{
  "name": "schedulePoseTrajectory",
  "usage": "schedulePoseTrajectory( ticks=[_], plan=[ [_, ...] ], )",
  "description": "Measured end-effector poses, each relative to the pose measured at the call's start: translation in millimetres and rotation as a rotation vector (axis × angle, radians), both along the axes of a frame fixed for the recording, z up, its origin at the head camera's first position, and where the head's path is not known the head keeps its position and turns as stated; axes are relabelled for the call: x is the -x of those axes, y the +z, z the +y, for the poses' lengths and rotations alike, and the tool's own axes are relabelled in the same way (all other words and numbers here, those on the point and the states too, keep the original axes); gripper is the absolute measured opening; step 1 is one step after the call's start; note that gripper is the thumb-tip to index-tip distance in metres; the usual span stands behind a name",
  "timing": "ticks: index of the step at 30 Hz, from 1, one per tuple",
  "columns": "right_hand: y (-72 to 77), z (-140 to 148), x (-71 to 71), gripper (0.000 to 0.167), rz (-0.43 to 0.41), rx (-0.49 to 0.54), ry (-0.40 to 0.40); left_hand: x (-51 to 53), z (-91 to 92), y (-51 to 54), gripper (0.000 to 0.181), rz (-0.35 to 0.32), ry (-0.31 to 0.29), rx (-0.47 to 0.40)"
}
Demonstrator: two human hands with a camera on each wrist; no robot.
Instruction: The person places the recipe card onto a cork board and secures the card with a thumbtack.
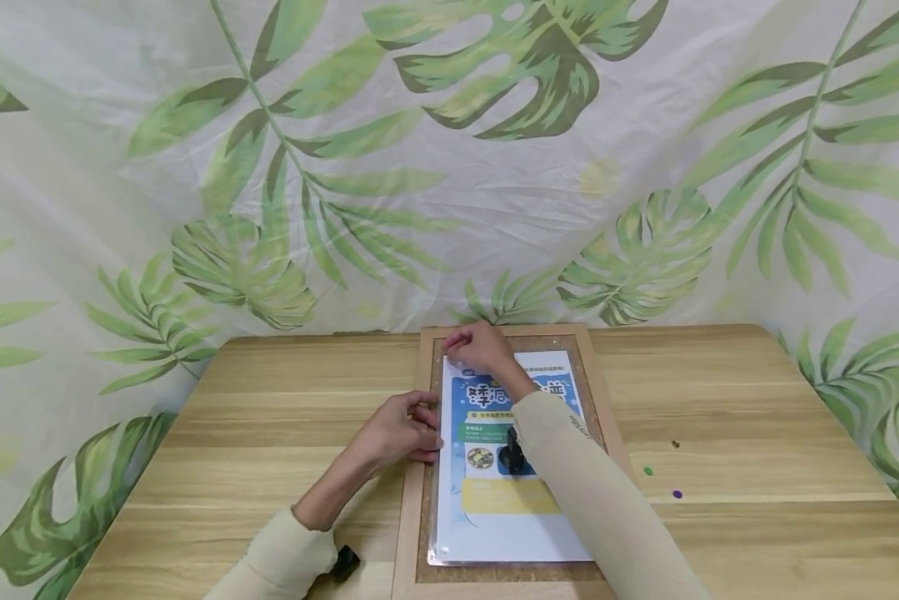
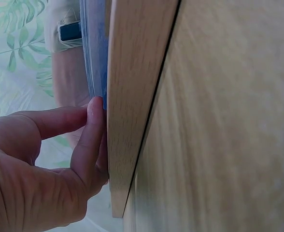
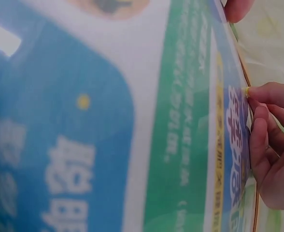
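Observation:
A printed poster under clear plastic lies on a wood-framed cork board. At its upper left corner is my right hand; the right wrist view has that hand pinching a small yellow piece against the sheet's edge. My left hand holds the poster's left edge beside the frame. In the left wrist view, thumb and finger of that hand meet at the edge of the plastic, close to the wooden frame.
On the wooden table right of the board lie small green, purple and brown pieces. A leaf-patterned cloth hangs behind the table. Another fingertip shows at the top of the right wrist view.

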State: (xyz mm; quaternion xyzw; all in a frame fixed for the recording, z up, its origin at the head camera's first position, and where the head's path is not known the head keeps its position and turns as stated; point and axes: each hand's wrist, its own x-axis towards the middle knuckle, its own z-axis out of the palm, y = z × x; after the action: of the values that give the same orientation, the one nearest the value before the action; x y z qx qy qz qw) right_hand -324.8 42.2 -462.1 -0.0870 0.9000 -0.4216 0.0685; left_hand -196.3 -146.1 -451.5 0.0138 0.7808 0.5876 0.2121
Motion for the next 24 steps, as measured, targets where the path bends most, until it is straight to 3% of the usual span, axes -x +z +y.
schedulePoseTrajectory(
  ticks=[11, 24],
  plan=[
    [0.7, -0.1, 1.5, 0.023, -0.019, 0.033, 0.05, -1.1, 0.7, 1.6, 0.069, 0.0, 0.007, 0.004],
    [-0.1, 4.1, 2.8, 0.018, -0.04, 0.104, 0.041, 0.6, 1.2, 0.8, 0.07, -0.006, -0.002, 0.002]
  ],
)
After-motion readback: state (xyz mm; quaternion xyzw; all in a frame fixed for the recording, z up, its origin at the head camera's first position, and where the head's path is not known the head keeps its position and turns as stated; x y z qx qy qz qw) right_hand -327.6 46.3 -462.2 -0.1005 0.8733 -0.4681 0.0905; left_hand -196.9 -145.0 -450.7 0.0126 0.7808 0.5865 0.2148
